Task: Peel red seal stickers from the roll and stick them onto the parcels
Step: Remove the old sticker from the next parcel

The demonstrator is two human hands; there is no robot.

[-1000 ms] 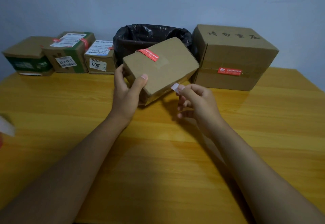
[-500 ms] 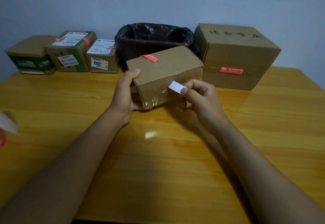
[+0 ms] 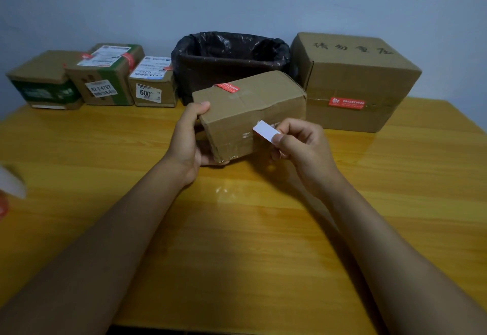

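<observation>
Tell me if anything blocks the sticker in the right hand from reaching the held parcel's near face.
Nothing visible does. The right hand pinches the sticker right in front of the parcel, whose near face is bare cardboard; the left hand grips only its left end.

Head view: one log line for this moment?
left hand: holds parcel | right hand: pinches sticker | top seal: applied

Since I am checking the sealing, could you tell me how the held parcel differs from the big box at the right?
The held parcel is smaller and tilted in the left hand; the big box sits flat on the table. Its red sticker is on top; the big box's sticker is on its front. Both are brown cardboard.
</observation>
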